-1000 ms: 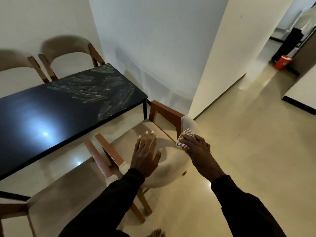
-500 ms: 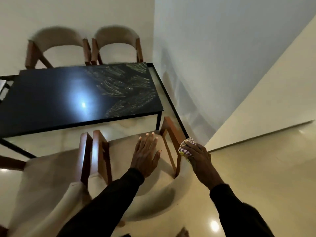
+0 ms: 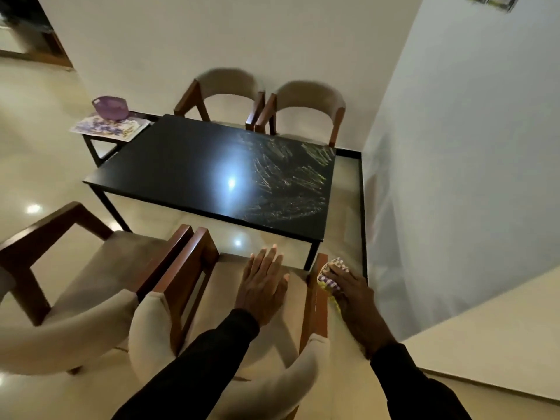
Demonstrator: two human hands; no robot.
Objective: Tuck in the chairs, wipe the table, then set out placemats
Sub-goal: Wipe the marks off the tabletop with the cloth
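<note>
A black table (image 3: 181, 165) stands ahead, its right part streaked with pale smears. Below me is a beige chair with wooden arms (image 3: 194, 268), its seat facing the table's near edge. My left hand (image 3: 263, 286) lies flat on that seat, fingers straight. My right hand (image 3: 344, 283) holds a checked cloth (image 3: 328, 275) against the chair's right wooden arm. A second chair (image 3: 85, 268) stands close on the left. Two more chairs (image 3: 306, 98) sit at the table's far side against the wall. Patterned placemats (image 3: 112, 127) lie on a small side table at the far left.
A purple bowl (image 3: 110, 107) rests on the placemats. White walls close in at the back and right, with a black skirting line (image 3: 362, 207) along the floor. Glossy tiled floor (image 3: 36, 122) spreads to the left toward a doorway.
The view has swung left to face the table squarely. The chair under my hands now points at the table. Both hands keep their places on it.
</note>
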